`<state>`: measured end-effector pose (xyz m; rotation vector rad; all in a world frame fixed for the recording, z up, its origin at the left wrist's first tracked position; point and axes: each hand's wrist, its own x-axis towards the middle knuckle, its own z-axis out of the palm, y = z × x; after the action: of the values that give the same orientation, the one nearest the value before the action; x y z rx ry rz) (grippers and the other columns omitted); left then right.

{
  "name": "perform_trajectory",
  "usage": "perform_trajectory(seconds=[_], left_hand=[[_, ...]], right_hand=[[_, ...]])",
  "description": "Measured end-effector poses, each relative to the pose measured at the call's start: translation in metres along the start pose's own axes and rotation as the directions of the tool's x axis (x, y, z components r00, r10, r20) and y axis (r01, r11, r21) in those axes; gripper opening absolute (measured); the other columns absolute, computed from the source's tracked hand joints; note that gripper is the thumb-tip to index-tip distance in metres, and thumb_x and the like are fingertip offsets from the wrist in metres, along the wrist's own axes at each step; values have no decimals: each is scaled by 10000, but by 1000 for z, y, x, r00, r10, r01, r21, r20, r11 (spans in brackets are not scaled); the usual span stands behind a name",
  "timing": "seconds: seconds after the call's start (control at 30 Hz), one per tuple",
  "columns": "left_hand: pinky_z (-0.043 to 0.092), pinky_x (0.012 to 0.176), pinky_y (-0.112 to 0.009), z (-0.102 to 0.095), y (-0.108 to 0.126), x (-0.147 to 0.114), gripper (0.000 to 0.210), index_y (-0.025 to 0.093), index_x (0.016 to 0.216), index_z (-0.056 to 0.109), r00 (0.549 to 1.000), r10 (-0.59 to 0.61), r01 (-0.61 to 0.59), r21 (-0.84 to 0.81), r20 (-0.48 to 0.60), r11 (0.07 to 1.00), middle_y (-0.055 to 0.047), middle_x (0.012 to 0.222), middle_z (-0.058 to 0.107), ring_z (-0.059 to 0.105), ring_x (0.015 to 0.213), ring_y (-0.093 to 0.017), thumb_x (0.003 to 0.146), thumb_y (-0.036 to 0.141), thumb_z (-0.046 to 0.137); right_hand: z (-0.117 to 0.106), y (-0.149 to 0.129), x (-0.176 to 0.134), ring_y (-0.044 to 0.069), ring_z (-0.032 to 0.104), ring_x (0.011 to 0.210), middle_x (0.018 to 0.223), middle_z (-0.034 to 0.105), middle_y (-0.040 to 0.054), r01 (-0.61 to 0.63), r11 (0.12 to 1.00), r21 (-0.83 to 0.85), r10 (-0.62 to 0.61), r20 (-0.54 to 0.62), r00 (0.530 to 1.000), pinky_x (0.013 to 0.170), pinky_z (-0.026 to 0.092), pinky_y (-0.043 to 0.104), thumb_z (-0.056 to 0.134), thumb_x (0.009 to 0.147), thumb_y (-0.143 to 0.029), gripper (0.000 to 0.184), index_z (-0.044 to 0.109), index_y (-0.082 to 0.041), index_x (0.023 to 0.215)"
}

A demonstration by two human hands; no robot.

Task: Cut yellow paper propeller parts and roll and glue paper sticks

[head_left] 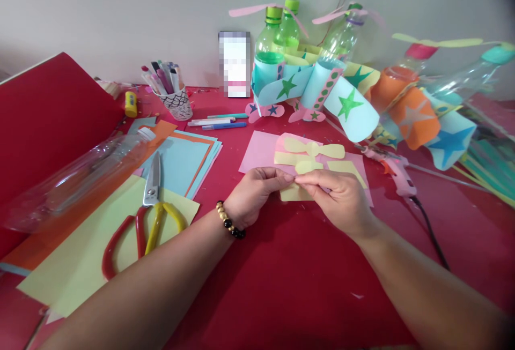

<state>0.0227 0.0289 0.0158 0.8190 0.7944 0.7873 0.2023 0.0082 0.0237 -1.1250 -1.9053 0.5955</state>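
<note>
My left hand (259, 192), with a beaded bracelet (229, 222) at the wrist, is closed in a pinch. Its fingertips meet those of my right hand (341, 194), also pinching. Between them is a small piece of pale yellow paper (295, 193), largely covered by the fingers. Just beyond the fingertips, a yellow paper propeller (313, 149) and other yellow cutouts lie on pink paper (257, 149).
Scissors (152, 192) lie on coloured sheets (84, 253) at left, beside a clear bottle (88, 173). A marker cup (177, 104), loose pens (223, 126) and a phone (235, 66) are behind. Decorated bottle planes (314, 87) and a glue gun (396, 170) are at right.
</note>
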Motion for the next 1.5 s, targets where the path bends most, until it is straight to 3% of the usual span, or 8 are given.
perform_trajectory(seconds=[0.13,0.27,0.43,0.73,0.97,1.2,1.5], left_hand=[[419,645,-245,1,0,0,218,130,780,673,1000,1,-1,15,2,1000,-37,731,642,553,656,-110,732,341,693],[383,604,-216,2,0,0,194,128,710,647,999,36,-34,54,-26,998,-6,672,604,501,605,-76,719,313,705],[344,562,-210,0,-2,1,220,127,722,627,983,169,-145,273,-67,951,-1,659,576,447,583,-73,742,341,674],[338,525,-221,1,2,0,232,140,678,637,950,295,-189,571,-98,799,-5,611,558,417,547,-89,731,366,659],[334,524,-218,0,0,0,210,137,741,670,963,265,-190,561,-54,806,-12,636,578,416,554,-87,752,344,637],[324,510,-215,1,0,0,201,131,714,642,964,256,-169,579,-71,798,6,610,541,394,538,-78,750,329,626],[325,511,-208,0,-4,1,260,130,724,623,970,227,-149,525,-86,838,2,632,546,402,547,-77,754,389,629]], right_hand=[[0,0,0,171,670,811,895,723,12,-24,1000,-4,24,5,1000,746,549,315,556,840,-133,209,712,-247,921],[1,1,0,157,657,715,811,716,10,-192,976,102,192,8,981,631,541,272,599,830,-209,133,713,-227,896],[2,9,2,130,610,616,724,690,9,-395,880,262,382,100,919,545,495,236,660,791,-297,144,705,-197,884],[-1,7,7,134,609,549,627,639,1,-524,719,457,461,251,851,516,539,258,679,767,-309,138,680,-173,746],[-1,7,6,84,485,488,548,542,-33,-494,790,362,452,201,869,455,465,212,680,756,-293,132,678,-180,687],[6,10,2,134,579,638,713,656,11,-477,793,379,433,200,879,577,469,255,665,778,-313,149,686,-188,857],[4,8,1,122,544,619,705,640,4,-396,872,287,383,105,918,536,420,235,638,802,-257,80,690,-203,829]])
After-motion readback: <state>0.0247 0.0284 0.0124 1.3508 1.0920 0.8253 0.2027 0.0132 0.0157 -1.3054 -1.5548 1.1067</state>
